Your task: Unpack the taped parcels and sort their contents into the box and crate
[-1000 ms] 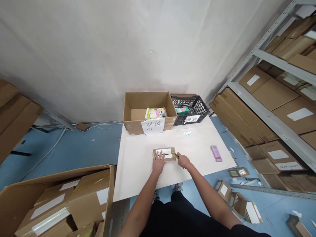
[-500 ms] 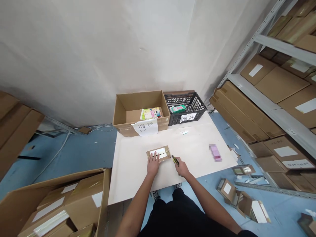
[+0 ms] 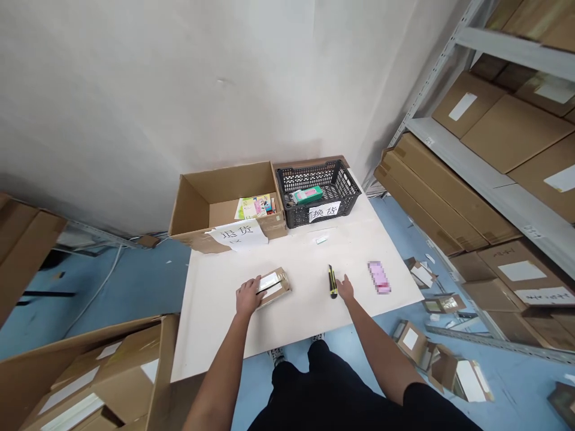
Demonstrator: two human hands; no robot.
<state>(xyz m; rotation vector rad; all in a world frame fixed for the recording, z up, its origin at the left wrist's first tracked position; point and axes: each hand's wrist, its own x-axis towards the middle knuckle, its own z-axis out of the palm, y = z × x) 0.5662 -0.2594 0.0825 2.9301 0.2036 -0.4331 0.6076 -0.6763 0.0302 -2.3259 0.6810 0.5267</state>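
A small taped cardboard box (image 3: 282, 291) with white labels is at the middle of the white table (image 3: 296, 323). A dark slit runs along its labelled top. My left hand (image 3: 248, 296) grips the box by its left end. To the right, a yellow-and-black utility knife (image 3: 332, 282) lies on the tabletop. Just beside the knife, my right hand (image 3: 345, 288) holds nothing, with a finger stretched out. Farther right lies a pink, pixelated item (image 3: 380, 277).
At the back stand a large cardboard box (image 3: 197, 239) holding colourful booklets and a black crate (image 3: 348, 206) with a green box. A small white piece (image 3: 321, 239) lies before the crate. Shelves of cartons (image 3: 498, 275) rise at right; a big carton (image 3: 166, 347) is at left.
My right hand has let go of the utility knife, which now lies on the table. My left hand has shifted from the box's top to its left end, and the box has turned.
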